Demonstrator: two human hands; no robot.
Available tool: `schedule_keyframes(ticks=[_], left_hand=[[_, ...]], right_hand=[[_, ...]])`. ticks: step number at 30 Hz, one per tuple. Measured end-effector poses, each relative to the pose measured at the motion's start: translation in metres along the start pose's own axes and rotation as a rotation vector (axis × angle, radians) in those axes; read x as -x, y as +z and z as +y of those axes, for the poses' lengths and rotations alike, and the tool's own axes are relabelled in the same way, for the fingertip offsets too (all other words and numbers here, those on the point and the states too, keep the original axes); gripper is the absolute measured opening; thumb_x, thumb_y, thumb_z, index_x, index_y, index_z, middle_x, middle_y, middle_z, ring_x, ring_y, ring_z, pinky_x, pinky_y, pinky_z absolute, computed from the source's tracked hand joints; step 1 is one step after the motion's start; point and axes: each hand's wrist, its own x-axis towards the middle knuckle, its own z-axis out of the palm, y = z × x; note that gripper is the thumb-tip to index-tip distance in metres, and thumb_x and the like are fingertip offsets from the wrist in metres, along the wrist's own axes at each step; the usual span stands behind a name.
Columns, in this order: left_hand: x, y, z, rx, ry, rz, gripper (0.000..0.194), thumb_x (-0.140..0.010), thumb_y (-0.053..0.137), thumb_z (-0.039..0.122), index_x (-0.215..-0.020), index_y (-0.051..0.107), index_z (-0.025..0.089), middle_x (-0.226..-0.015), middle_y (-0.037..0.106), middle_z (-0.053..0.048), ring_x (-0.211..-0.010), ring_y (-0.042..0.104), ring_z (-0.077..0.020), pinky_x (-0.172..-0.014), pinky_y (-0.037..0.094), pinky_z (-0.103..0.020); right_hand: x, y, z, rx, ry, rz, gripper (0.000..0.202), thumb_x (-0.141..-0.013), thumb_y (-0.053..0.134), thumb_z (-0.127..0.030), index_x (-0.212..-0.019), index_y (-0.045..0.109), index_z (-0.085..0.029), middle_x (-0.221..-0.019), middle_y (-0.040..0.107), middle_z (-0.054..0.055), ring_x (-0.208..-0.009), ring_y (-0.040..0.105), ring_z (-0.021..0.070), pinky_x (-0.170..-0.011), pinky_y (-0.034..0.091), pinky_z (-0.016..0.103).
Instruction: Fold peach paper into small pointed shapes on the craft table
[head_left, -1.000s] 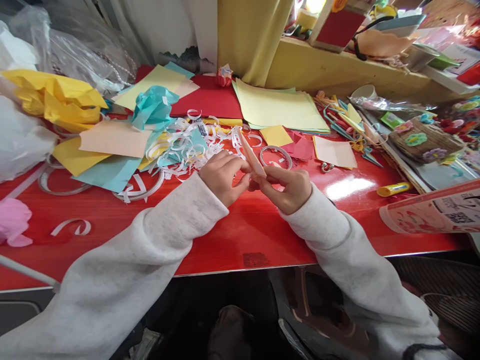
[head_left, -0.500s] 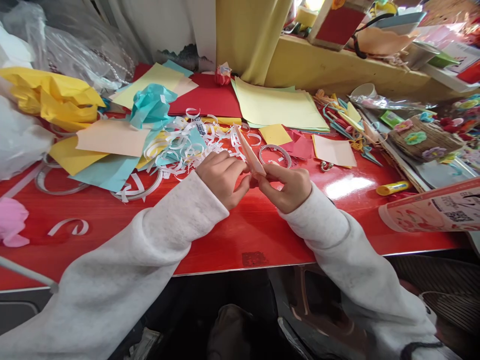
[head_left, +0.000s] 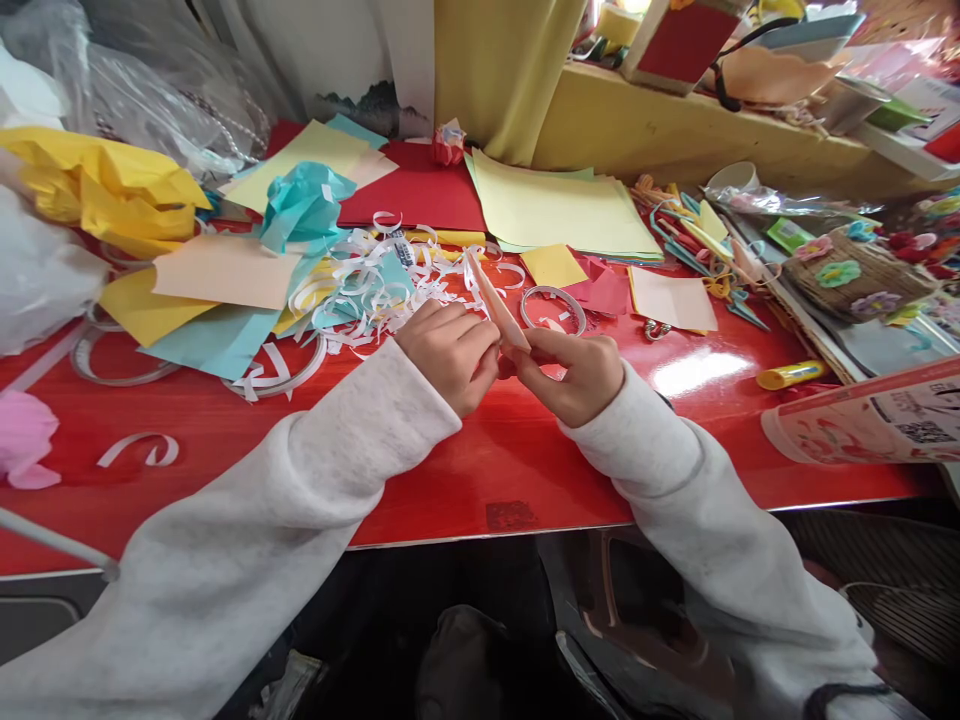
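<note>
A folded peach-coloured paper (head_left: 495, 303) is held up above the red table, its narrow end pointing away from me. My right hand (head_left: 574, 373) pinches its near end between thumb and fingers. Right beside it, my left hand (head_left: 454, 352) has its fingers curled together at the left of the paper's near end; its fingertips are partly hidden. Behind the hands lie a pile of white paper strips (head_left: 367, 290) and a tape-like ring (head_left: 553, 312). A yellow paper square (head_left: 553, 266) sits just beyond the ring.
Coloured sheets and crumpled paper cover the left and back of the red table (head_left: 450, 490). At the right are a yellow tube (head_left: 792, 375), a lying printed cup (head_left: 862, 415), scissors (head_left: 746, 310) and a basket with crocheted flowers (head_left: 855, 275). A crowded ledge stands behind.
The view has shifted very slightly. My left fingers have curled in a little more beside the paper; my right hand keeps its pinch.
</note>
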Motion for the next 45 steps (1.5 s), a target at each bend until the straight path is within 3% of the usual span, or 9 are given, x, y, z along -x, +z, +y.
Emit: schedule_keyframes(ticks=[7, 13, 23, 33, 45], left_hand=[[-0.003, -0.005, 0.001, 0.131, -0.094, -0.062, 0.010, -0.070, 0.043, 0.017, -0.062, 0.050, 0.017, -0.058, 0.055, -0.001, -0.059, 0.046, -0.0140, -0.060, 0.035, -0.028], [-0.004, -0.006, 0.001, 0.224, -0.147, -0.054, 0.010, -0.069, 0.043, 0.018, -0.060, 0.047, 0.018, -0.056, 0.051, 0.001, -0.056, 0.045, -0.0121, -0.060, 0.036, -0.027], [-0.005, -0.009, -0.001, 0.318, -0.158, -0.102, 0.011, -0.072, 0.043, 0.017, -0.064, 0.050, 0.017, -0.059, 0.053, 0.001, -0.057, 0.046, -0.0105, -0.060, 0.037, -0.025], [-0.001, 0.003, -0.002, 0.033, 0.014, -0.069, 0.016, -0.076, 0.038, 0.019, -0.064, 0.048, 0.017, -0.062, 0.055, -0.004, -0.062, 0.048, -0.0161, -0.059, 0.034, -0.030], [0.001, -0.002, -0.004, 0.038, -0.016, 0.059, 0.013, -0.076, 0.043, 0.022, -0.083, 0.051, 0.015, -0.078, 0.057, -0.005, -0.073, 0.050, -0.0171, -0.065, 0.034, -0.031]], right_hand=[[-0.004, 0.000, 0.003, -0.440, 0.203, -0.107, 0.014, -0.073, 0.053, -0.027, -0.078, 0.058, -0.015, -0.068, 0.065, 0.003, -0.065, 0.064, 0.0144, -0.065, 0.055, 0.027], [-0.006, -0.001, 0.004, -0.603, 0.310, -0.139, 0.021, -0.070, 0.058, -0.033, -0.074, 0.058, -0.013, -0.065, 0.065, 0.004, -0.061, 0.064, 0.0155, -0.063, 0.056, 0.029], [-0.006, 0.000, 0.006, -0.626, 0.311, -0.136, 0.022, -0.069, 0.058, -0.034, -0.075, 0.058, -0.012, -0.065, 0.065, 0.004, -0.060, 0.064, 0.0145, -0.061, 0.056, 0.028], [-0.002, 0.002, 0.006, -0.362, 0.190, -0.114, 0.014, -0.073, 0.052, -0.028, -0.077, 0.058, -0.016, -0.068, 0.066, 0.002, -0.065, 0.064, 0.0130, -0.066, 0.055, 0.027], [-0.009, -0.004, 0.002, -0.626, 0.356, -0.132, 0.023, -0.069, 0.058, -0.035, -0.076, 0.059, -0.012, -0.065, 0.066, 0.005, -0.059, 0.064, 0.0159, -0.060, 0.056, 0.030]])
